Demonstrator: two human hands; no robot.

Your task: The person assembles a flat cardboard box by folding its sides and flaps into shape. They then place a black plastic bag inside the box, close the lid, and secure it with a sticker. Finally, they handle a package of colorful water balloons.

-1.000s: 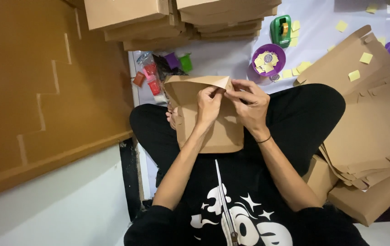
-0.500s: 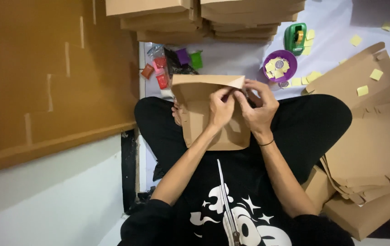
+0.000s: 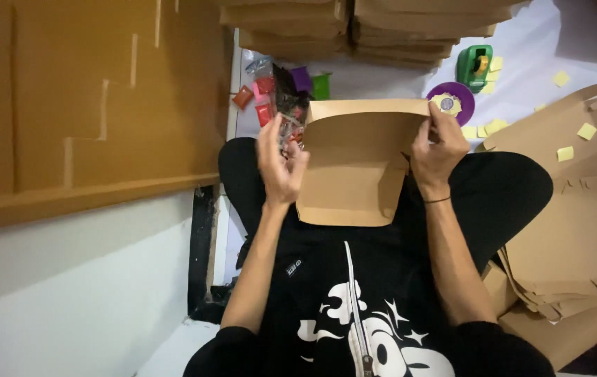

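A folded brown cardboard box piece (image 3: pixel 354 164) stands over my lap with its open top facing away from me. My right hand (image 3: pixel 438 146) pinches its upper right corner. My left hand (image 3: pixel 281 164) is off the cardboard, just beside its left edge, with the fingers loosely curled and apart. Its fingertips reach up toward a bunch of small clear packets with red contents (image 3: pixel 274 94) lying on the floor just beyond my knee. Whether they touch a packet is unclear.
Stacks of flat cardboard (image 3: pixel 382 28) lie ahead, with more brown cutouts (image 3: pixel 570 230) piled at my right. A purple round dish (image 3: pixel 452 101), a green tape dispenser (image 3: pixel 474 66) and scattered yellow sticky squares (image 3: pixel 494 127) sit on the white floor sheet. A large cardboard panel (image 3: pixel 89 105) stands at left.
My left hand has let go of the cardboard's top edge and moved left, off the piece. The right hand has slid to the upper right corner, and the cardboard is now spread wider.
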